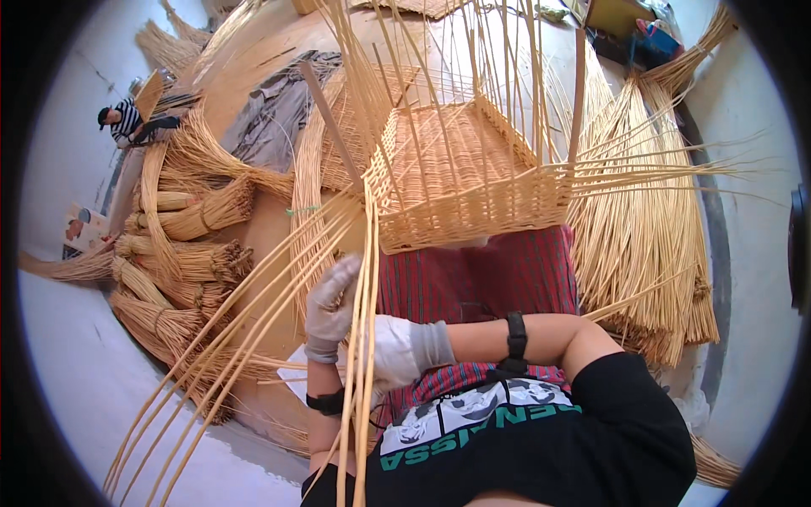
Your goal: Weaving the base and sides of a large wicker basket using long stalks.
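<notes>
A half-woven rectangular wicker basket (456,152), with long upright rods and two wooden sticks, rests tilted on a red striped cloth (473,287). Long pale reeds (367,279) run from its near left corner down toward my body, others fan out leftward. My left hand (332,302), in a light glove with grey cuff, is raised just left of the vertical reeds, fingers curled; what they hold is unclear. My right hand (395,348), also gloved, reaches across my lap behind those reeds; its fingers are hidden.
Reed bundles (186,279) are piled at left; tall sheaves (642,220) stand at right by the wall. Grey crumpled cloth (270,110) and a woven panel (342,127) lie beyond. A co-worker in striped top (127,118) sits at far left. White walls (743,253) curve around.
</notes>
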